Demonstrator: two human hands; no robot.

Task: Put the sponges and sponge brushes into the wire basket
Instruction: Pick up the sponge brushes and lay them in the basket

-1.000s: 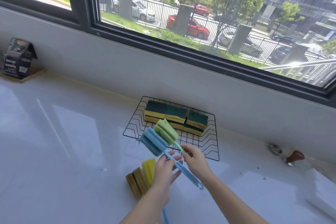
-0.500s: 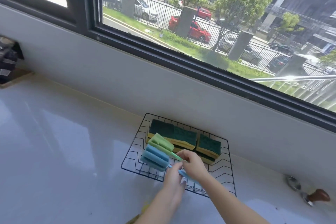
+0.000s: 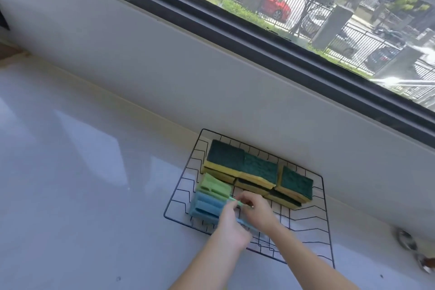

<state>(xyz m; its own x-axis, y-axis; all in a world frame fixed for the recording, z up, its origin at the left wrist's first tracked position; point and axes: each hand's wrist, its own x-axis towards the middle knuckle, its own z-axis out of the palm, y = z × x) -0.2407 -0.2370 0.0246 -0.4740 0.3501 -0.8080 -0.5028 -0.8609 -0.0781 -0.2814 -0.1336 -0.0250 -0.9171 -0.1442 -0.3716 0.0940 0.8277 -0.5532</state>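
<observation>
Low in the middle of the frame, a black wire basket (image 3: 181,186) sits on the pale, glossy desk (image 3: 82,172), close to the white wall under the window (image 3: 306,7). Along the basket's upper side, nearest the wall, a row of sponges (image 3: 259,169) with dark green tops and yellow bodies lies packed edge to edge, stacked two deep.

At the basket's left end are two sponge brushes side by side: the green brush (image 3: 215,187) just above the blue brush (image 3: 205,207) in the picture, their foam heads touching and resting inside the wire frame.

Both arms come in from the bottom edge. The left hand (image 3: 231,226) has its grip closed around the blue brush's handle, just behind the foam head. The right hand (image 3: 257,211) pinches the thin green handle between fingertips, its grip narrow and holding.

At the far right edge, a blurred metal object with a brown knob (image 3: 423,263) lies on the desk, well apart from the basket.
</observation>
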